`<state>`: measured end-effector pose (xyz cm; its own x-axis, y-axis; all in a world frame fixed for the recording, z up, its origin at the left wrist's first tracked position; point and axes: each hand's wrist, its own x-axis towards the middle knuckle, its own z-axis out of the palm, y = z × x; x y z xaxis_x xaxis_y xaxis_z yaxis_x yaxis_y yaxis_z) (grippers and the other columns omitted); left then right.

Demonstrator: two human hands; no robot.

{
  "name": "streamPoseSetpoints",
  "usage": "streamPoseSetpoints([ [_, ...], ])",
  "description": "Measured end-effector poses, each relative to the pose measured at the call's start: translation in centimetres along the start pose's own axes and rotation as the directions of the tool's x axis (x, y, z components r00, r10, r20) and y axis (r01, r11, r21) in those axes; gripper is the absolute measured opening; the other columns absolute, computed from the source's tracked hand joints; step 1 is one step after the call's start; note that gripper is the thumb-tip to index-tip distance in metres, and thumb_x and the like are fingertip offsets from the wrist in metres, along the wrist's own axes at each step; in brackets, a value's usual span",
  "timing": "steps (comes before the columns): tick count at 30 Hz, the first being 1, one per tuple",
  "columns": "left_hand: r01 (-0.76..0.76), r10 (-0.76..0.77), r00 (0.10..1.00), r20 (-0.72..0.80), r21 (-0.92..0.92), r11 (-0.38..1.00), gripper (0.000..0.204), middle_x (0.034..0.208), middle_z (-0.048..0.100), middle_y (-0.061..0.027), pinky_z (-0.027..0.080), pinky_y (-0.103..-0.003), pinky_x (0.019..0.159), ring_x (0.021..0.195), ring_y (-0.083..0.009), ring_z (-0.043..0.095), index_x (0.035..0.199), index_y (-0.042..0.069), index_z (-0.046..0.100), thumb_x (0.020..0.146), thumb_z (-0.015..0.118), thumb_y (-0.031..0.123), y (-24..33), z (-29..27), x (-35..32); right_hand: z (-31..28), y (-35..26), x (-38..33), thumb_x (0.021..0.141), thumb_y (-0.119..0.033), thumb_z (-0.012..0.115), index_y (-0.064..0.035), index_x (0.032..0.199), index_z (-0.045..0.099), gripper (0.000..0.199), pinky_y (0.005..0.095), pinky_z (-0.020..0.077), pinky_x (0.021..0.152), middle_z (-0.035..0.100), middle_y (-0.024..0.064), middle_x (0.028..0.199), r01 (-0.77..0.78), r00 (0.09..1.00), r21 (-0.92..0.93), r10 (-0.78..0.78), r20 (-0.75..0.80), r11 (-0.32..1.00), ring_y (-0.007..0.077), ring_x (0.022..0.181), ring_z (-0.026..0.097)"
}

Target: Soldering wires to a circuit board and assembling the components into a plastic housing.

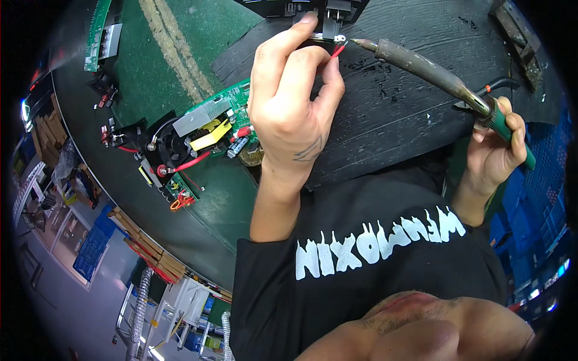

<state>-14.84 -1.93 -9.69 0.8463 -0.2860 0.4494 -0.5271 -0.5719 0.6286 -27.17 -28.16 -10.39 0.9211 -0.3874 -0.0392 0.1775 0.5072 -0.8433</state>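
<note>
One thin red wire [339,50], bared end near silvery terminal [340,38], pinched by left hand [294,96], fingers together; right hand [496,147] clamped round green-handled metal soldering iron [430,70]. Likely soldering step; next needs steady tip contact.

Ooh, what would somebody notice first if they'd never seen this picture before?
Probably the long soldering iron with its green handle, held in the right hand at the upper right. Its tip points toward a red wire in the left hand. Next, perhaps, the bright yellow part on the green circuit board at left.
</note>
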Motion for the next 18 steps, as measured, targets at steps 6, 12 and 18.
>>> streamPoseSetpoints([
  [6,0.019,-0.019,0.999,0.025,0.012,1.000,0.019,0.108,0.063,-0.0187,0.051,-0.031,0.071,0.084,-0.0268,0.062,0.086,-0.002,0.064,0.068,0.071,-0.006,1.4,-0.3,1.3,0.1,0.0,0.1,0.090,-0.027,0.051,-0.0037,0.101,0.065,0.029,0.0277,0.0526,0.057,0.062,0.0180,0.104,0.008,1.000,0.019,-0.008,0.027,1.000,0.0214,0.069,0.064],
  [12,-0.716,0.289,0.616,-0.733,-0.367,0.593,0.017,0.102,0.064,-0.0212,0.050,-0.027,0.059,0.072,-0.0218,0.061,0.082,-0.004,0.063,0.067,0.071,-0.009,-2.4,5.5,3.3,0.2,0.3,0.1,0.091,-0.027,0.050,-0.0039,0.102,0.065,0.030,0.0277,0.0521,0.056,0.061,0.0181,0.104,0.004,1.000,0.014,-0.004,0.001,1.000,0.0224,0.067,0.063],
  [18,-0.711,0.282,0.619,-0.733,-0.370,0.598,0.018,0.102,0.064,-0.0208,0.050,-0.027,0.060,0.073,-0.0222,0.061,0.082,-0.005,0.063,0.067,0.071,-0.009,-4.2,6.6,1.8,0.4,0.6,0.4,0.091,-0.027,0.049,-0.0042,0.102,0.065,0.030,0.0284,0.0512,0.056,0.061,0.0181,0.105,0.011,0.999,0.008,-0.011,0.042,1.000,0.0225,0.064,0.062],
])
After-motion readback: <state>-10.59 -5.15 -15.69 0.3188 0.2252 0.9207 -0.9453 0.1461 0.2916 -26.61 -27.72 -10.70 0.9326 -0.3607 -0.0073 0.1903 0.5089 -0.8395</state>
